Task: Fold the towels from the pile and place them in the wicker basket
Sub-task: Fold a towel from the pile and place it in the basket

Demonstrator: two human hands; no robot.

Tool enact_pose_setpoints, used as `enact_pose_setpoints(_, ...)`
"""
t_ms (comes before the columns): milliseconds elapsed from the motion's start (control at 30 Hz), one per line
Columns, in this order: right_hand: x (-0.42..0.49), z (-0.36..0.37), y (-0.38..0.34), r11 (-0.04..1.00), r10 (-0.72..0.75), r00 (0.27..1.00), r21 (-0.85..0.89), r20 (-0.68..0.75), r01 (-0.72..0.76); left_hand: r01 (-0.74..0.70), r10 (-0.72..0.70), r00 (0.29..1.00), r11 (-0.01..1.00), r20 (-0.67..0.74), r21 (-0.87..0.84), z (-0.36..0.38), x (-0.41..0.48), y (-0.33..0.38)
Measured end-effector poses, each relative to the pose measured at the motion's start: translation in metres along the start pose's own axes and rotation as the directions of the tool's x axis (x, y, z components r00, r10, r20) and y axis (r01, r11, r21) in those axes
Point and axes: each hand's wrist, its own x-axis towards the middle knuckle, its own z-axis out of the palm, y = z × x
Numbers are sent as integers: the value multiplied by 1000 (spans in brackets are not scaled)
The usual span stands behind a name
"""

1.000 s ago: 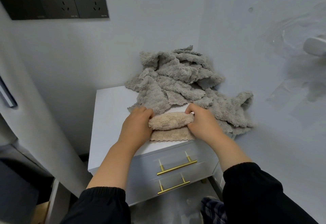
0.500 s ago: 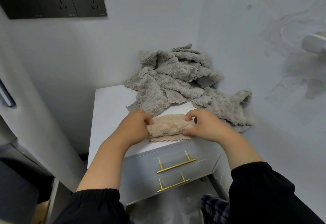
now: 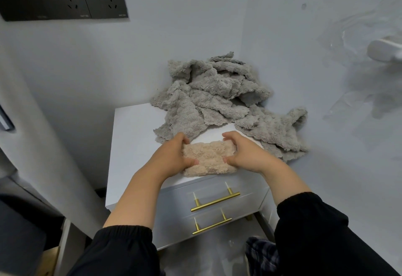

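The left hand (image 3: pixel 171 158) and the right hand (image 3: pixel 247 154) each grasp one end of a folded beige towel (image 3: pixel 208 160), with thumbs on its near edge and fingers curled over the far edge. The white worktop (image 3: pixel 132 145) of a drawer cabinet carries everything. A heap of grey towels (image 3: pixel 215 101) fills its far corner from 12 to 2 o'clock, against both walls. The beige towel lies at the worktop's 6 o'clock edge, just beside the heap; whether the two touch is hard to tell. Two brass drawer handles (image 3: pixel 215 201) sit below it.
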Motion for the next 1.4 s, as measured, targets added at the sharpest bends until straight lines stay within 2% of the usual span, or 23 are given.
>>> enact_pose_setpoints(133,5,-1,2,997,16,1000,82,-9,-16,72,-72,997,995,-2,62,1,2,6)
enact_pose_setpoints(267,10,8,6,953,107,983,298,-151,-58,72,-75,994,996,-75,-49,7,3,9)
enact_pose_setpoints(400,11,12,9,888,137,957,461,-257,-3,40,-78,980,978,-183,-205,16,3,15)
enact_pose_setpoints(567,3,12,3,788,128,966,614,-223,37,-9,-76,963,949,-257,-316,26,1,25)
enact_pose_setpoints(633,-3,11,7,767,145,953,638,-267,63,-37,-54,959,949,-278,-314,30,-5,32)
enact_pose_setpoints(767,-31,1,14,858,186,894,510,-407,54,-116,30,960,947,-279,-300,46,-20,50)
enact_pose_setpoints(967,-76,-27,36,981,142,786,194,-602,-28,-114,50,983,923,-177,-367,85,-41,89)
enact_pose_setpoints(1067,-110,-42,54,994,62,769,-26,-636,-102,-20,24,1000,903,2,-429,108,-51,112)
enact_pose_setpoints(1167,-145,-54,74,970,19,774,-175,-633,-166,118,10,972,843,235,-525,131,-63,139)
enact_pose_setpoints(1300,-187,-64,103,963,-3,759,-206,-651,-173,159,-6,951,868,311,-471,168,-77,165)
enact_pose_setpoints(1400,-220,-64,126,971,-26,750,-196,-661,-139,221,-21,927,837,375,-500,200,-91,177)
